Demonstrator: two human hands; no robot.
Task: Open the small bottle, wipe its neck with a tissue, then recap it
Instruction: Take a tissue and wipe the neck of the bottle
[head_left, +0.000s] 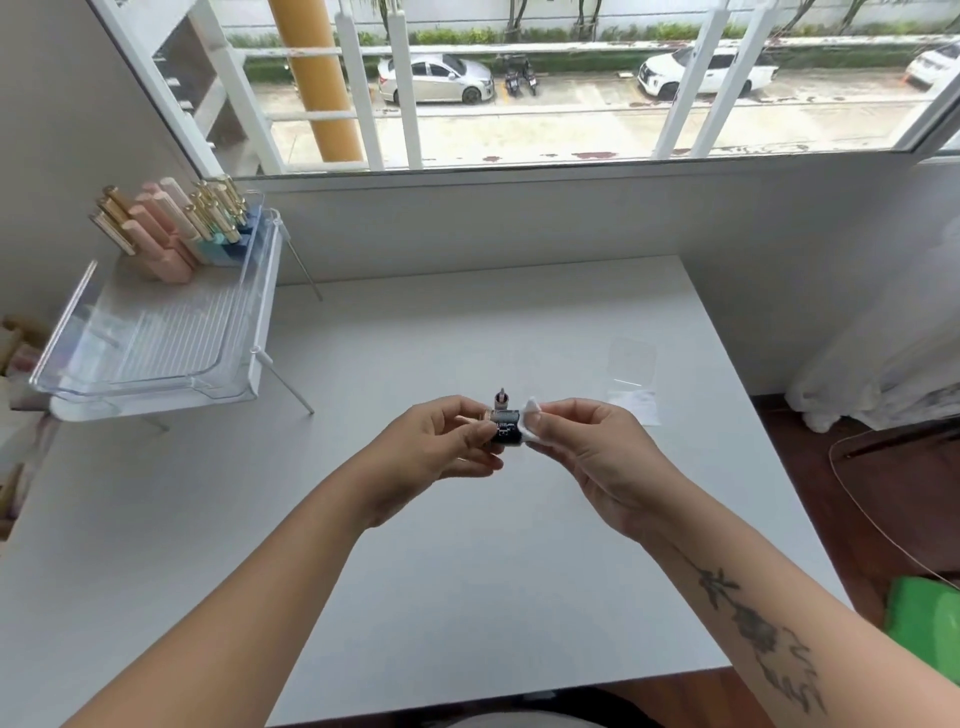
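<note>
My left hand (441, 441) holds a small dark bottle (506, 427) sideways above the white table (467, 597), thumb and fingers pinched on it. Just above it a small pinkish piece with a pointed tip (502, 399) sticks up; I cannot tell whether it is the cap or an applicator. My right hand (587, 447) pinches a folded white tissue (532, 421) and presses it against the right end of the bottle. The bottle's neck is hidden behind the tissue and fingers.
A clear plastic tray on a white stand (156, 353) sits at the left, with several pink and gold tubes (171, 228) at its back. A clear packet with white tissues (634, 384) lies at the right. The table's right edge (769, 447) drops to a wooden floor.
</note>
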